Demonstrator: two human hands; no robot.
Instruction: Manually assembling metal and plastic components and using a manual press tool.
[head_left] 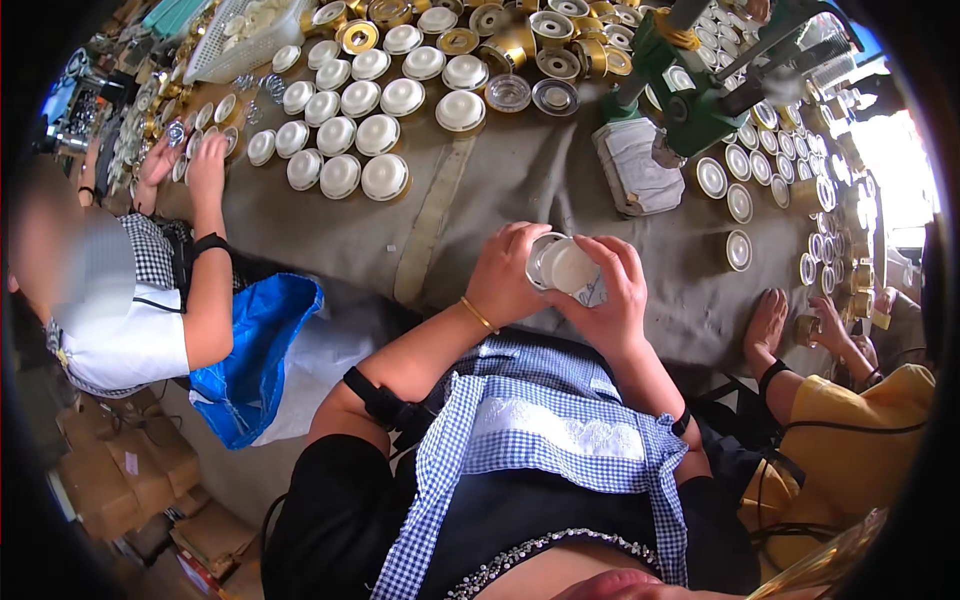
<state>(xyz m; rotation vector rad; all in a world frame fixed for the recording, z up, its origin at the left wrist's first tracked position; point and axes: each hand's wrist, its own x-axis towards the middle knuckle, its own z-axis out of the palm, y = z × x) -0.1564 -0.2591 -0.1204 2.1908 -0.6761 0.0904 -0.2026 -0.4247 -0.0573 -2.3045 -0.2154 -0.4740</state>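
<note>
Two hands meet over the near edge of the cloth-covered table [480, 190], both wrapped round one small round white fitting [562, 266] with a pale metal rim. The left hand [508, 277], with a thin gold bangle at the wrist, curls its fingers about the left side of the piece; the right hand [612, 290] grips the right side, fingers bent over its top. The fitting sits between the palms, raised a little above the cloth, just in front of the blue-checked apron [540, 440].

Far left on the table lie rows of white domed discs [345, 125], set close together, and beyond them gold-coloured rings and cups [500, 35]. A green press tool [690, 95] stands far right, with a folded grey rag [635, 165] at its foot. More white-faced rings [740, 205] trail along the right edge.

A person on the left, in a white and checked top, has both hands [185, 160] on small parts at the table's far left corner; a blue bag [255, 350] hangs beside them. On the right, a person in yellow [880, 420] rests a hand [768, 322] on the table edge. Cardboard boxes [120, 470] lie on the floor, near left.
</note>
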